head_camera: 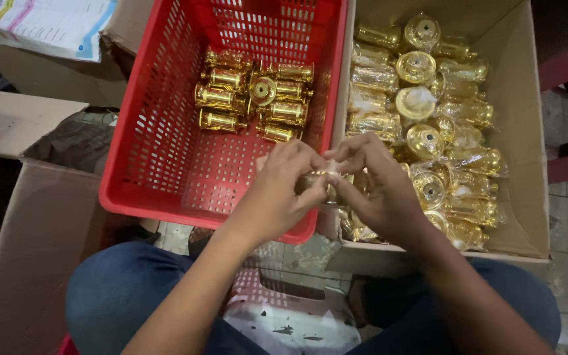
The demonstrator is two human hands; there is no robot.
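Fingertips of our left hand [283, 190] and right hand [376, 187] close together on one small gold piece [320, 186], pinched between them over the near rim of the red basket [165, 158]. We judge a light grip best while peeling its clear wrap. Unwrapped pieces [254, 95] lie in the basket; wrapped ones [428, 125] fill the cardboard box [520, 131] just right.
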